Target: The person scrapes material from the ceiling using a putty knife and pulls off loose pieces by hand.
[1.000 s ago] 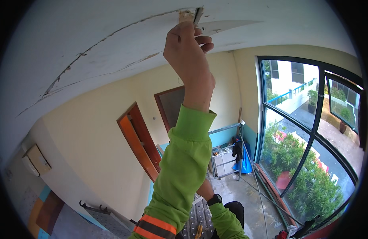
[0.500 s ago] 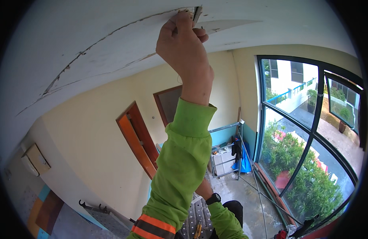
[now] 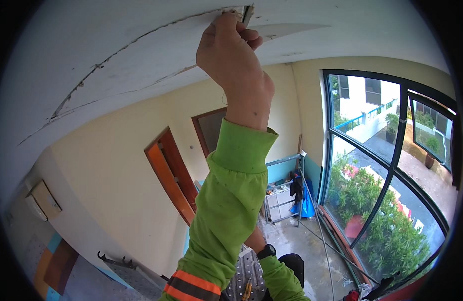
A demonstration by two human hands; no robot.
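Observation:
My left hand [image 3: 234,55] is raised to the white ceiling [image 3: 156,30], its fingers pinched together against broken edges beside a dark slot [image 3: 248,15]. Whatever sits between the fingertips is too small to make out. From there a ragged crack [image 3: 111,56] runs down to the left across the ceiling. My right hand [image 3: 255,240], with a black watch at the wrist, is low down behind my green left sleeve; its fingers are hidden. Below, a slim yellow tool [image 3: 247,290] lies on a perforated metal platform [image 3: 241,273].
Dark-framed windows [image 3: 392,165] fill the right side, one pane swung out. Metal frame pieces [image 3: 281,203] and a blue sheet [image 3: 306,203] stand in the far corner, with long poles [image 3: 324,241] near the window. An orange-brown door [image 3: 171,175] is on the left wall.
My left hand stays at the same place on the ceiling, its fingers and wrist shifting slightly. The view has moved a little. My right arm stays low.

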